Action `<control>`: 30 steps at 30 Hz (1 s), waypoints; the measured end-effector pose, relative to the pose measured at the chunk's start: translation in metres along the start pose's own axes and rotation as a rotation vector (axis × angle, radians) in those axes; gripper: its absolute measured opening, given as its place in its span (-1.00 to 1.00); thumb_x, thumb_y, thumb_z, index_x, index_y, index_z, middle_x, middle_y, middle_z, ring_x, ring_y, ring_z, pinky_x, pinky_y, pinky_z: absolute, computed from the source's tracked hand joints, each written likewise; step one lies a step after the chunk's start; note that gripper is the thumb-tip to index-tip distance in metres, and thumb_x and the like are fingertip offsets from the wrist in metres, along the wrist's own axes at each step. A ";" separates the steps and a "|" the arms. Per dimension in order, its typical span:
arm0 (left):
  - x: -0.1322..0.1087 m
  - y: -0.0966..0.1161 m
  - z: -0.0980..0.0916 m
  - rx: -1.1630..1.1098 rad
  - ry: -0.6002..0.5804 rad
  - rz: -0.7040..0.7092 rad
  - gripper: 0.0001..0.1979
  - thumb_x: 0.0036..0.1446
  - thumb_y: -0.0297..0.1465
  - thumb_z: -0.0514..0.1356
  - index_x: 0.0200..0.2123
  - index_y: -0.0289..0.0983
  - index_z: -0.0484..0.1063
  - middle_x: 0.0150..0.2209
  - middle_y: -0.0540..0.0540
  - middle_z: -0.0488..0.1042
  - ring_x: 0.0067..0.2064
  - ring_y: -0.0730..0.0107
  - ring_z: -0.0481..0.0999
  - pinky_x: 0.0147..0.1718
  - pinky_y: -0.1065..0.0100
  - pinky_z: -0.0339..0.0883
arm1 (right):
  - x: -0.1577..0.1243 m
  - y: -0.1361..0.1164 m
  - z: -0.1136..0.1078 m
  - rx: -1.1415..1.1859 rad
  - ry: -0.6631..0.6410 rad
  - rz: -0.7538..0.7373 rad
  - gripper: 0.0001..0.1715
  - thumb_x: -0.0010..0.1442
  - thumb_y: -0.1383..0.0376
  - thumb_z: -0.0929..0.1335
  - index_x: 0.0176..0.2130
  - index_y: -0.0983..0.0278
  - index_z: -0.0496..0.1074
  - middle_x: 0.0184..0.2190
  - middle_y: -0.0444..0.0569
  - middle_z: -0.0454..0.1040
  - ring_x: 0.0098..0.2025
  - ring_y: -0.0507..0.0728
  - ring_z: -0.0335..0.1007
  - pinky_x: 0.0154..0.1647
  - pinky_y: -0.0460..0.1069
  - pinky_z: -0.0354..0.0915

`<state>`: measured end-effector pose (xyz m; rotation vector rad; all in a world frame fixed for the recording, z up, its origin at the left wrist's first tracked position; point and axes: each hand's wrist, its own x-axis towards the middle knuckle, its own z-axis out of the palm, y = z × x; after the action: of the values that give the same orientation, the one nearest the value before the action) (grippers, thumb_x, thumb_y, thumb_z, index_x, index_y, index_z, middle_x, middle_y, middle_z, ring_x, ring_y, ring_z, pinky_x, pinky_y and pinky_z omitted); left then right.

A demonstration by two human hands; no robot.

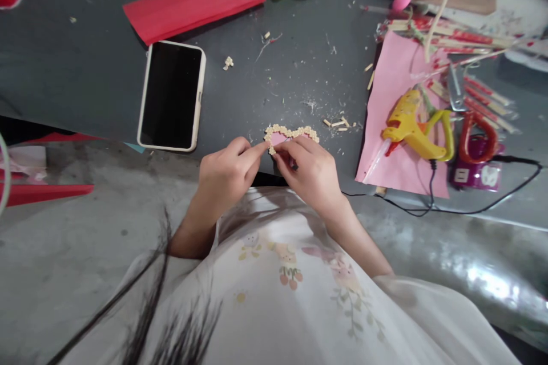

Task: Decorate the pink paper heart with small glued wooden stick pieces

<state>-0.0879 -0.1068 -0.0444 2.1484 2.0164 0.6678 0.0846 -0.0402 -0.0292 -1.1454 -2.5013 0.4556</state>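
At the table's near edge lies a pink paper heart (279,138), bordered by short pale stick pieces (291,132). My left hand (231,170) is closed at the heart's left edge, its index fingertip against the border and its other fingers curled. My right hand (309,170) covers the heart's lower right part. Its thumb and fingers are pinched together near the left border, and what is between them is hidden. Several loose cut stick pieces (337,123) lie just right of the heart.
A phone (172,97) and a red paper sheet (194,3) lie on the left. On the right, a yellow glue gun (406,125) rests on pink paper (385,102), its black cord (471,212) along the table edge. Red-handled scissors (478,137) and wrapped sticks (490,100) are beside it.
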 end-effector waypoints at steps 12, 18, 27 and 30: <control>-0.001 0.000 0.001 -0.010 -0.006 -0.018 -0.69 0.32 -0.34 0.08 0.05 -0.04 0.51 -0.32 -0.02 0.50 -0.35 0.45 0.48 -0.47 0.38 0.12 | 0.001 0.001 -0.001 0.023 -0.027 0.019 -0.81 0.32 0.32 0.28 -0.23 0.30 0.49 -0.37 -0.01 0.49 -0.35 0.09 0.37 -0.33 -0.03 0.26; -0.002 -0.002 0.002 -0.061 0.030 -0.027 -0.68 0.32 -0.34 0.09 0.06 -0.05 0.51 -0.31 0.00 0.54 -0.36 0.50 0.50 -0.44 0.42 0.19 | -0.003 0.002 -0.004 0.062 0.014 -0.001 -0.80 0.33 0.33 0.27 -0.17 0.29 0.49 -0.32 -0.01 0.53 -0.36 0.08 0.38 -0.29 -0.02 0.30; 0.003 0.010 -0.002 -0.186 0.142 0.052 -0.74 0.26 -0.44 0.14 -0.03 -0.22 0.55 -0.33 -0.04 0.58 -0.37 0.51 0.52 -0.36 0.46 0.31 | -0.020 0.014 -0.026 0.065 0.071 0.030 -0.81 0.33 0.31 0.28 -0.23 0.28 0.48 -0.37 -0.02 0.52 -0.33 0.09 0.40 -0.29 -0.01 0.33; 0.008 0.021 0.000 -0.198 0.139 0.096 -0.75 0.27 -0.44 0.14 -0.04 -0.21 0.55 -0.34 -0.03 0.59 -0.37 0.50 0.53 -0.36 0.46 0.33 | -0.029 0.025 -0.036 0.036 0.111 0.079 -0.82 0.33 0.32 0.28 -0.22 0.28 0.48 -0.36 -0.01 0.52 -0.34 0.10 0.41 -0.30 -0.01 0.33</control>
<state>-0.0683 -0.1014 -0.0348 2.1457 1.8287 1.0107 0.1342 -0.0419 -0.0127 -1.2251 -2.3510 0.4440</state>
